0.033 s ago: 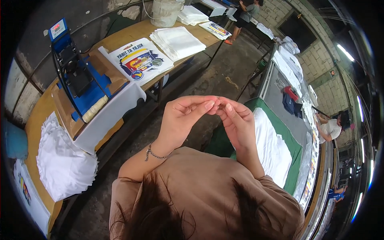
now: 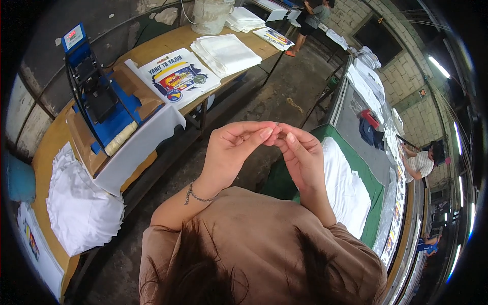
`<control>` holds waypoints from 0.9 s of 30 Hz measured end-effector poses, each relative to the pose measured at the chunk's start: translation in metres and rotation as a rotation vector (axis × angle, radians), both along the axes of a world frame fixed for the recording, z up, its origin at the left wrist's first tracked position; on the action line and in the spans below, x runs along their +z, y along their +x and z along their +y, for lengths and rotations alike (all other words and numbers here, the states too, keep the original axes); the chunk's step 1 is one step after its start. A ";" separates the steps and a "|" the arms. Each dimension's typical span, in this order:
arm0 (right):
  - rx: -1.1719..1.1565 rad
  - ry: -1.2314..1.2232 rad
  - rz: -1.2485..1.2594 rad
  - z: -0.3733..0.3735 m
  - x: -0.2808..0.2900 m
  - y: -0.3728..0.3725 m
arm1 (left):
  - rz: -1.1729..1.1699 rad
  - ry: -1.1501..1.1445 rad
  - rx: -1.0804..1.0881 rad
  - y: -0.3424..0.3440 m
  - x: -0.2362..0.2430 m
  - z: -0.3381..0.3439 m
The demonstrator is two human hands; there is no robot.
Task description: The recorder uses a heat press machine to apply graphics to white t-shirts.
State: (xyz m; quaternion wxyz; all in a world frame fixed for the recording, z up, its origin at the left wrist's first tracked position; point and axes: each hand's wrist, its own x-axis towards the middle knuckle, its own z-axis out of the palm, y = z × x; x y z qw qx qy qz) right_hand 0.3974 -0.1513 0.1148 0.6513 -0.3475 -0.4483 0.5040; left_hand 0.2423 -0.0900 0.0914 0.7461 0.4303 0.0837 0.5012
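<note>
Both hands are raised over the aisle, and their fingertips meet in the middle of the view. My left hand [image 2: 229,150], with a chain bracelet [image 2: 198,195] on its wrist, pinches thumb and forefinger together. From the other side, my right hand [image 2: 304,160] brings its curled fingers and thumb to the same spot. Whatever lies between the fingertips, if anything, is too small and covered to name. On the table to the left stands a blue and black heat press [image 2: 96,96], white cloth hanging over its front edge. Beside it lies a white printed shirt [image 2: 157,68].
White cloth [image 2: 84,203] is heaped at the near left, by a blue bucket [image 2: 19,178]. Folded white shirts [image 2: 226,53] and a pail [image 2: 211,18] stand farther back. On the right runs a long printing table [image 2: 351,112] with white fabric [image 2: 345,178]. Several people are farther off.
</note>
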 end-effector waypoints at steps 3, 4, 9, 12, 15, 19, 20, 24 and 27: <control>-0.009 0.009 -0.022 0.000 -0.001 0.000 | -0.011 -0.029 -0.038 0.001 0.000 -0.001; -0.012 0.022 -0.028 0.000 -0.001 0.000 | -0.015 -0.040 -0.054 0.001 0.001 -0.001; -0.069 -0.027 -0.048 -0.002 0.000 -0.001 | 0.007 -0.037 -0.051 -0.001 0.001 -0.002; -0.116 0.004 -0.111 -0.004 0.000 -0.003 | 0.009 0.004 -0.018 -0.001 -0.001 -0.004; -0.186 0.069 -0.270 -0.004 -0.001 -0.004 | 0.053 0.046 0.041 0.000 -0.004 -0.005; -0.275 0.168 -0.490 -0.004 -0.003 -0.003 | 0.225 0.249 0.198 0.001 -0.005 -0.005; -0.304 0.199 -0.578 -0.004 -0.003 -0.002 | 0.225 0.316 0.225 -0.001 -0.004 -0.006; -0.417 0.365 -0.919 -0.004 -0.002 0.001 | 0.333 0.474 0.271 -0.006 -0.003 -0.008; -0.489 0.442 -1.006 -0.004 -0.002 0.001 | 0.281 0.445 0.251 -0.003 -0.003 -0.010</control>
